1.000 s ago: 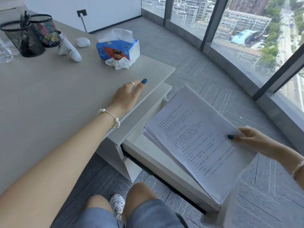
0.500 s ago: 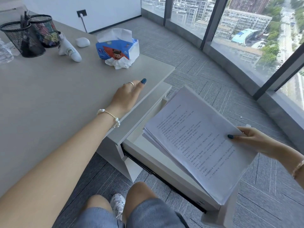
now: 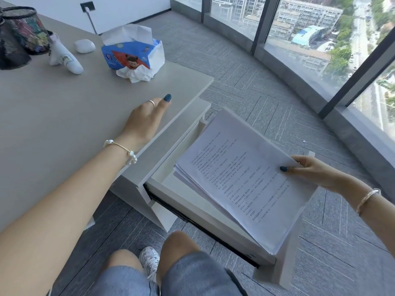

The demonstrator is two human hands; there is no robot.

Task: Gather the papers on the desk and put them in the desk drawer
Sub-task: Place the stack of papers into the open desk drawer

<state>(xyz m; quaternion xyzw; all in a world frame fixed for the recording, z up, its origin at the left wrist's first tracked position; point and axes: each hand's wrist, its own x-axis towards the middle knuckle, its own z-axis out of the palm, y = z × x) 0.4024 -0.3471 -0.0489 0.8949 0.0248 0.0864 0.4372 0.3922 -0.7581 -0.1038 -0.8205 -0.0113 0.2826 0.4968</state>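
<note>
A stack of printed white papers (image 3: 241, 178) hangs tilted over the pulled-out white desk drawer (image 3: 192, 201), to the right of the grey desk (image 3: 53, 116). My right hand (image 3: 314, 170) is shut on the stack's right edge, thumb on top. The stack's lower left corner dips toward the drawer's inside; whether it touches I cannot tell. My left hand (image 3: 147, 118) lies flat on the desk top near its right edge, holding nothing, fingers partly hidden past the edge.
At the desk's back stand a blue tissue box (image 3: 132, 54) with a crumpled tissue, a white pebble-like object (image 3: 84, 45), a white figurine (image 3: 64, 57) and black mesh pen holders (image 3: 23, 33). My knees and a sneaker are below. Floor-to-ceiling windows curve along the right.
The papers and my right hand have sunk slightly toward the drawer. My left hand stays on the desk.
</note>
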